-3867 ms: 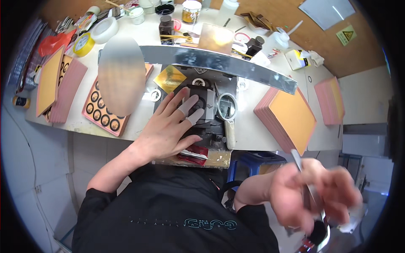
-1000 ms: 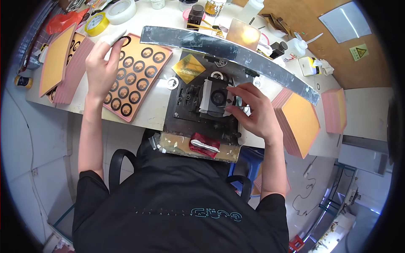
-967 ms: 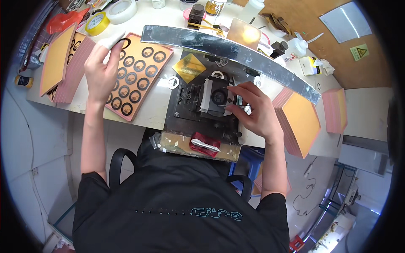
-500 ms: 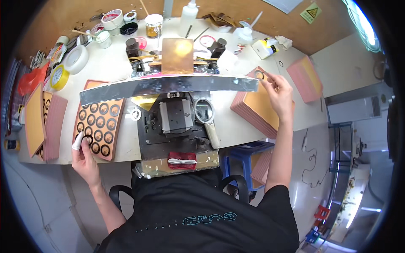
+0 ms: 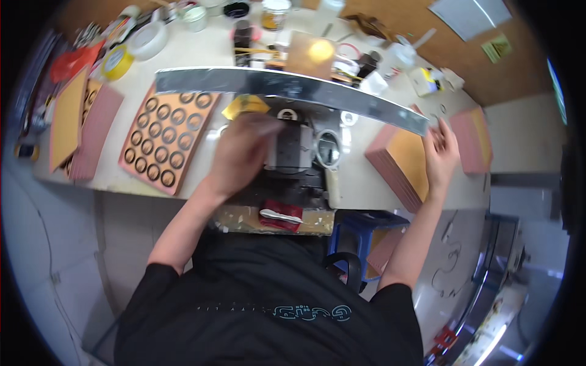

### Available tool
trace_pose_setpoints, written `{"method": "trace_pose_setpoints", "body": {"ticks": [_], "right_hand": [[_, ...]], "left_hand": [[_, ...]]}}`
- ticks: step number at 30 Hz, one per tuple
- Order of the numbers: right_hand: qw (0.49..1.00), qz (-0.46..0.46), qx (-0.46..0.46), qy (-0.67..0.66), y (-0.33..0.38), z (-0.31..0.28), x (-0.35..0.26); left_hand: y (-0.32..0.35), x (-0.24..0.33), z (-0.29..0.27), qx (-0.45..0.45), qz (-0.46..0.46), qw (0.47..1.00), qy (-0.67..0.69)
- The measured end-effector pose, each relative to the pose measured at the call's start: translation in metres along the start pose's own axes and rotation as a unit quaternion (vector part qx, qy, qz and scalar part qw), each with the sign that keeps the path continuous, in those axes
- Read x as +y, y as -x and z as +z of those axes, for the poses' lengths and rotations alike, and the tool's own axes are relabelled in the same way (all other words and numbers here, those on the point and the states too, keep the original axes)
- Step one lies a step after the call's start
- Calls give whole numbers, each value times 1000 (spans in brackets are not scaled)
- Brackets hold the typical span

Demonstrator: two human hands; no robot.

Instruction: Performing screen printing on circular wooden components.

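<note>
Left hand (image 5: 241,152): centre of frame, blurred; lies on the left side of the small metal press (image 5: 296,149), fingers bent over its top. Can't tell if it grips anything.
Right hand (image 5: 441,149): right of frame, at the far edge of the orange-topped stack (image 5: 400,161); fingers loosely curled, narrow; seems to pinch sth small, too tiny to tell.
Press: mid-frame, grey block on a dark base, just below the long shiny metal strip (image 5: 293,88) that runs across the desk (image 5: 360,189) from upper left to right.
Round lens-like ring (image 5: 328,149): just right of the press, touching the base.
Yellow square piece (image 5: 244,105): just above the left hand, under the strip's edge.
Small white ring (image 5: 287,114): beside the yellow piece, top of the press.
Orange tray w/ dark rings (image 5: 166,137): left of the left hand, rows of rings in it, tilted.
Pink/orange sheet stacks (image 5: 79,131): far left of frame, near the tray.
Pink stack (image 5: 478,137): far right, just beyond the right hand.
Tape rolls (image 5: 131,49): upper left, one yellow, one white.
Jars, bottles (image 5: 274,12): top edge, clustered; detail too small.
Red and white item (image 5: 281,215): lower centre, on the desk's front ledge below the press.
Blue stool (image 5: 366,226): under the desk, lower right of centre.
</note>
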State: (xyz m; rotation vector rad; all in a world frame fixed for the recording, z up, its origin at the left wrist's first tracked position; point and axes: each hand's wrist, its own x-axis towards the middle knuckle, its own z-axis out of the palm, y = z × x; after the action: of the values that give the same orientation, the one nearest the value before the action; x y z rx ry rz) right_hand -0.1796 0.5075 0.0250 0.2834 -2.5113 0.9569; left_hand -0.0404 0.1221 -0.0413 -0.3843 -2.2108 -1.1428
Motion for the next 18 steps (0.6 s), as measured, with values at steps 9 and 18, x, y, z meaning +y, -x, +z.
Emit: {"method": "trace_pose_setpoints", "body": {"ticks": [9, 18], "right_hand": [[992, 101, 73, -38, 161, 80, -15], [987, 80, 114, 84, 169, 98, -10]], "left_hand": [[11, 28, 6, -126, 48, 984, -113], [5, 29, -2, -171, 49, 975, -133]]}}
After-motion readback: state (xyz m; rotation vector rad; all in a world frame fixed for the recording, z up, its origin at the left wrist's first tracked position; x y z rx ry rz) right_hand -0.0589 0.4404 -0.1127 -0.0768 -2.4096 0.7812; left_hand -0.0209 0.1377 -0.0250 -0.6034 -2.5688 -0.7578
